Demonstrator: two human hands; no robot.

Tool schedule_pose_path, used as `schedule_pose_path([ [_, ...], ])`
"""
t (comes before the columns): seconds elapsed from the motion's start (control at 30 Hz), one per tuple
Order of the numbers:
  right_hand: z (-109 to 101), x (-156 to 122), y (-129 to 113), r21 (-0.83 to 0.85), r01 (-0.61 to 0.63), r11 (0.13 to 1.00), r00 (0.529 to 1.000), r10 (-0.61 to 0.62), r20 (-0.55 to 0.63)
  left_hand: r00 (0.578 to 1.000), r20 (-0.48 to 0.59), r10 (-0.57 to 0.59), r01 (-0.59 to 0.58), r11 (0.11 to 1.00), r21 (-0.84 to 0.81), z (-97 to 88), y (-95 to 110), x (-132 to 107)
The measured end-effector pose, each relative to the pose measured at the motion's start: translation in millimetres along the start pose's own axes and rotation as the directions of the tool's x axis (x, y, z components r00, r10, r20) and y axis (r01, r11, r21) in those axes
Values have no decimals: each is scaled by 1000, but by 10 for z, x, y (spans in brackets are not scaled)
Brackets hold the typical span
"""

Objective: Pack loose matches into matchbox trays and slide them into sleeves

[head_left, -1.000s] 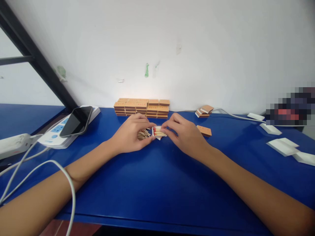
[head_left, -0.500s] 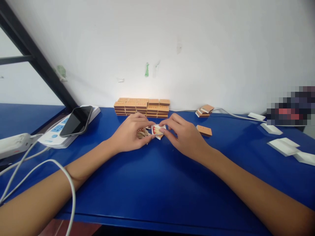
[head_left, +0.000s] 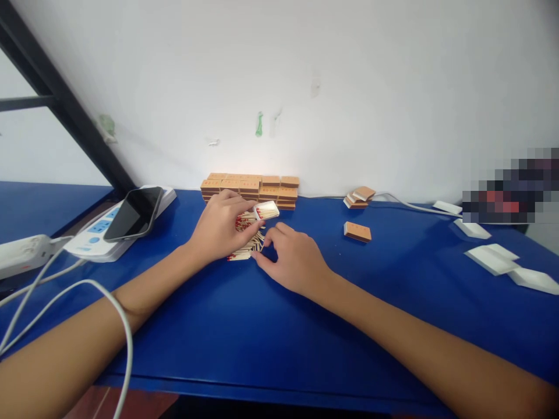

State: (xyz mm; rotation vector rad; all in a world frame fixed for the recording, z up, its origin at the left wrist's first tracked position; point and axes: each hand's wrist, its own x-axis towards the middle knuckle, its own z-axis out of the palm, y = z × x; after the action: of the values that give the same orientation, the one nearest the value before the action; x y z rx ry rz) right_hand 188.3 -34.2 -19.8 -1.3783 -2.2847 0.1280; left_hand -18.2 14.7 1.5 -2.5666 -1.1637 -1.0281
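My left hand (head_left: 219, 226) is closed on a small white matchbox tray (head_left: 271, 208), tilted above the table, with several red-headed matches inside. Beneath and beside that hand lies a heap of loose matches (head_left: 241, 254), partly hidden by its fingers. My right hand (head_left: 296, 259) is at the right edge of this heap, thumb and forefinger apart around the match ends; no match is plainly gripped. Right of the hands, a brown matchbox (head_left: 357, 231) lies on the blue table (head_left: 244, 331).
Stacked matchboxes (head_left: 249, 185) stand against the wall, behind my hands. A few matchbox sleeves (head_left: 360, 196) sit at back right, and white empty trays (head_left: 493, 259) lie far right. At left, a phone (head_left: 134, 213) rests on a power strip (head_left: 96, 242), near a looping white cable (head_left: 128, 337).
My right hand has left the tray and moved down and left to the loose matches. My left hand has lifted the tray slightly back and left.
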Motion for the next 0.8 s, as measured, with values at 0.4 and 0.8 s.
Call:
schedule_pose_path([
  [0.4, -147, -112, 144, -154, -41, 987, 991, 60, 118, 1000, -11, 21, -21, 1000, 17, 11, -13, -8],
  [0.8, -327, -95, 461, -233, 71, 970, 997, -69, 16, 999, 21, 48, -48, 999, 5, 27, -44, -18],
])
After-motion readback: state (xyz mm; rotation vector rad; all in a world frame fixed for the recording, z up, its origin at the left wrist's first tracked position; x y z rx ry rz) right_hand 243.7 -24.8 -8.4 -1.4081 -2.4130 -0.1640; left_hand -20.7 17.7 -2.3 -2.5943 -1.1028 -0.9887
